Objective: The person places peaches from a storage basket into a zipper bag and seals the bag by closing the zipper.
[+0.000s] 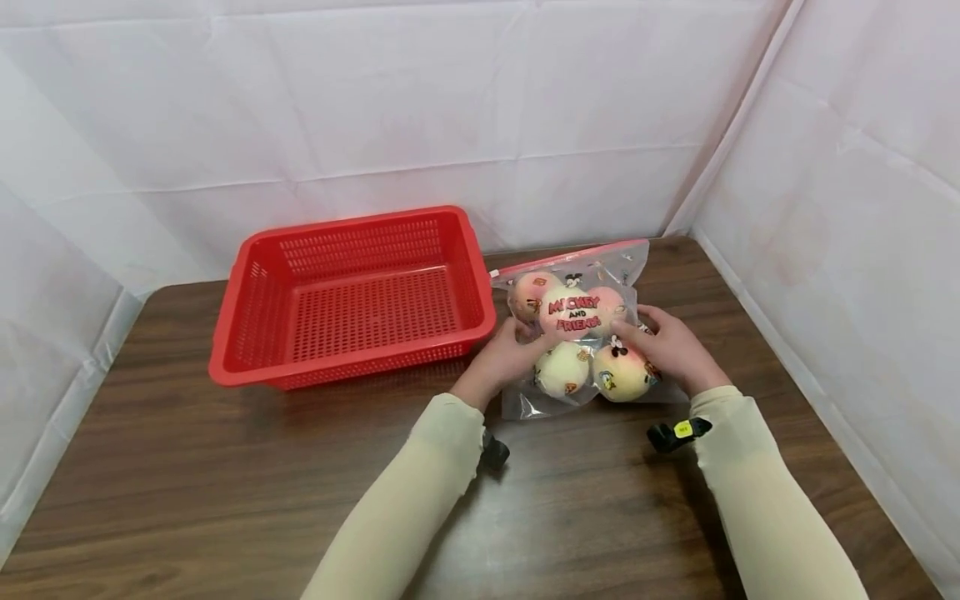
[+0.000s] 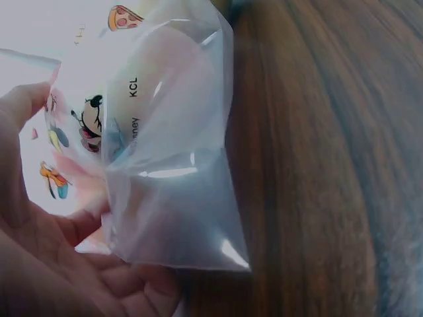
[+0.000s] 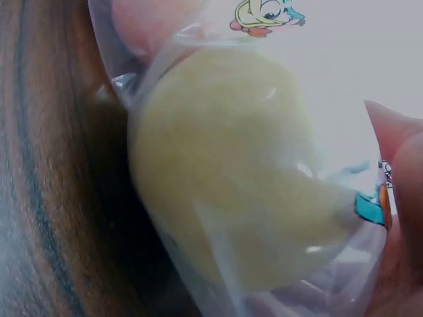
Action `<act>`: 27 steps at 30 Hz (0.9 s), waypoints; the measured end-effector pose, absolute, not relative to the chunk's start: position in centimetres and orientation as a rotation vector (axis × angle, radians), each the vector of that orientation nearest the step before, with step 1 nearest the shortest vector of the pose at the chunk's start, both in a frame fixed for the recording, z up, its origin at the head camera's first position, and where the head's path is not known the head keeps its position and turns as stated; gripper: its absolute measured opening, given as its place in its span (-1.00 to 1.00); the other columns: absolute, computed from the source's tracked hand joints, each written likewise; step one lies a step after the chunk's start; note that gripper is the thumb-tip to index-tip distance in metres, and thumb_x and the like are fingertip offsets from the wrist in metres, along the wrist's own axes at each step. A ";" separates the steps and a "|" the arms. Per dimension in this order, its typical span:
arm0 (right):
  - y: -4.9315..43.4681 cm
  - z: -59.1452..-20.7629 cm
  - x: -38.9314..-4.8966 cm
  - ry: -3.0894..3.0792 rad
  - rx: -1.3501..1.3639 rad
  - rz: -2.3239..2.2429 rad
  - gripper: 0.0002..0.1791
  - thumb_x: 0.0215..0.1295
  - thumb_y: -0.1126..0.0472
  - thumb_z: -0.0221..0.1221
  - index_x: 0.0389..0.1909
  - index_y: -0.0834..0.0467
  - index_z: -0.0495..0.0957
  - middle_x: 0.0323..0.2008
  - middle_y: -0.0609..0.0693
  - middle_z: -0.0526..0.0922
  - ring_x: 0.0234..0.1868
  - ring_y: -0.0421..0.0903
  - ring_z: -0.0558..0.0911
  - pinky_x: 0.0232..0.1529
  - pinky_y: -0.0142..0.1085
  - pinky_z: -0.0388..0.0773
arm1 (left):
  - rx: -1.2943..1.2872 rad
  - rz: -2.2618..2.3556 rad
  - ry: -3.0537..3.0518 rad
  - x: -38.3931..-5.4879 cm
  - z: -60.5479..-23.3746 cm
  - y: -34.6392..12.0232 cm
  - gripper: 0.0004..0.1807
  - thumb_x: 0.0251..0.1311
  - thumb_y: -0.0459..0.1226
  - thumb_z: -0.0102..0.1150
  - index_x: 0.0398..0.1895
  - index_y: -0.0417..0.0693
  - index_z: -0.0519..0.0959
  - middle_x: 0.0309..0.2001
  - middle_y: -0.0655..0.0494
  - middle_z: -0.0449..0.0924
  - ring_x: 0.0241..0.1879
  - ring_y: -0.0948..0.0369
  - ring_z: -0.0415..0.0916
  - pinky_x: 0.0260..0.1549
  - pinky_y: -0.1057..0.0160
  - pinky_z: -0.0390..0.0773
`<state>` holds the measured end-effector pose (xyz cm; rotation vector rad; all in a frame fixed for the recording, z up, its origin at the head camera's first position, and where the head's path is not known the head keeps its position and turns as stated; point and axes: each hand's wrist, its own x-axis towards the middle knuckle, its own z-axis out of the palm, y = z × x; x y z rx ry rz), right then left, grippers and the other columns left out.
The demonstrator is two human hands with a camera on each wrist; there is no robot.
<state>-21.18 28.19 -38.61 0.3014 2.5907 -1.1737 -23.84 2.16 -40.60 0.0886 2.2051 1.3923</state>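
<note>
A clear zip bag with red "Mickey and Friends" lettering lies on the table, holding several round, peach-like fruits in pale yellow and pink. A red zip strip runs along its far edge, with a white slider at the left end. My left hand grips the bag's left side, thumb on top; in the left wrist view its fingers curl by the bag's edge. On the other side, my right hand holds the bag with its thumb over the printed face. Its other fingers are partly hidden.
Just left of the bag stands a red perforated plastic basket, its inner floor bare. Brown wood-grain table extends in front. White sheeting hangs behind the table and along both sides.
</note>
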 end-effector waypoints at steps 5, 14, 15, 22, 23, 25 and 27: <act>27.6 -37.5 -21.2 2.648 0.363 -1.217 0.19 0.07 -0.61 -0.10 0.55 0.04 -0.16 0.45 0.26 0.14 0.39 0.24 0.26 0.32 0.21 0.26 | 0.082 1.314 2.324 -23.8 -40.6 2.6 0.01 -0.16 0.55 0.03 0.25 0.14 0.21 0.20 0.05 0.42 0.16 0.09 0.41 0.17 0.01 0.44; 25.1 -36.6 -23.4 2.732 0.295 -1.002 0.35 -0.07 -0.67 -0.01 0.55 0.10 -0.23 0.51 0.24 0.03 0.48 0.24 0.13 0.37 0.20 0.18 | 0.144 1.307 2.352 -24.4 -40.5 3.4 -0.15 0.05 0.32 0.15 0.22 0.01 0.17 0.13 -0.09 0.45 0.08 0.05 0.46 0.07 0.05 0.48; 24.9 -36.6 -23.7 2.748 0.284 -0.974 0.36 -0.09 -0.66 0.02 0.55 0.12 -0.21 0.50 0.24 0.05 0.46 0.24 0.15 0.36 0.19 0.21 | 0.147 1.319 2.336 -24.5 -40.4 3.5 -0.13 0.06 0.34 0.12 0.24 -0.01 0.15 0.16 -0.12 0.43 0.11 0.04 0.44 0.10 0.03 0.47; 25.1 -37.4 -24.0 2.785 0.268 -0.863 0.33 -0.07 -0.54 0.18 0.54 0.13 -0.18 0.46 0.29 0.13 0.37 0.26 0.30 0.28 0.16 0.32 | 0.046 1.318 2.310 -25.3 -40.8 3.5 -0.18 0.11 0.39 0.00 0.20 0.03 0.14 0.22 -0.04 0.33 0.18 0.05 0.36 0.20 0.02 0.40; 25.2 -37.5 -24.0 2.785 0.271 -0.871 0.33 -0.05 -0.54 0.17 0.54 0.12 -0.18 0.46 0.29 0.12 0.37 0.26 0.29 0.29 0.16 0.32 | 0.041 1.323 2.315 -25.3 -40.9 3.5 -0.22 0.12 0.36 0.02 0.16 0.03 0.15 0.19 -0.04 0.33 0.16 0.05 0.36 0.20 0.03 0.40; 25.6 -37.9 -23.9 2.776 0.279 -0.903 0.31 -0.04 -0.55 0.14 0.55 0.09 -0.20 0.47 0.28 0.11 0.38 0.25 0.28 0.30 0.16 0.30 | 0.031 1.356 2.313 -25.3 -41.1 3.5 -0.26 0.14 0.33 0.05 0.13 0.04 0.15 0.16 -0.04 0.32 0.14 0.06 0.35 0.19 0.05 0.40; 26.2 -38.2 -23.7 2.742 0.291 -0.980 0.25 0.02 -0.58 0.05 0.55 0.05 -0.21 0.49 0.25 0.06 0.44 0.26 0.19 0.34 0.18 0.22 | 0.027 1.396 2.298 -25.1 -41.3 3.5 -0.27 0.14 0.31 0.06 0.12 0.05 0.16 0.15 -0.05 0.34 0.11 0.07 0.35 0.15 0.07 0.41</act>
